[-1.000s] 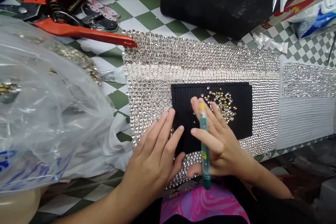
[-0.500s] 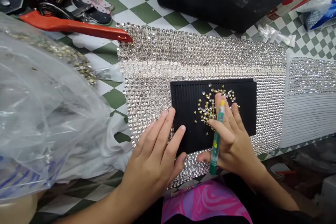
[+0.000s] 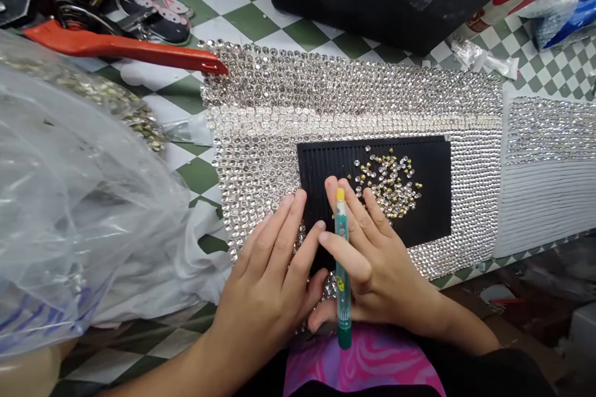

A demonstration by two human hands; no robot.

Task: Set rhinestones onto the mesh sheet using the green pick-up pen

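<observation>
My left hand (image 3: 272,267) lies flat with its fingers extended, the fingertips at the left edge of a black ribbed tray (image 3: 433,198). Loose rhinestones (image 3: 388,183), some showing gold backs and some clear faces, are spread over the tray's middle. My right hand (image 3: 372,260) holds a green pen (image 3: 343,279) with a yellow tip, tucked between its fingers. Its outstretched fingertips rest over the tray's left part, left of the stones. The tray sits on a sheet set with rows of rhinestones (image 3: 261,149). My right hand hides the tray's lower front.
A clear plastic bag (image 3: 93,186) bulges at the left. Red-handled pliers (image 3: 125,49) reach onto the sheet's upper left corner. A black box (image 3: 382,0) stands at the back. To the right lies a white ribbed sheet (image 3: 544,205), partly covered with stones.
My right hand has moved left across the tray with the pen, toward my left hand. The rhinestones it covered are now exposed and shifted slightly. My left hand stays at the tray's edge.
</observation>
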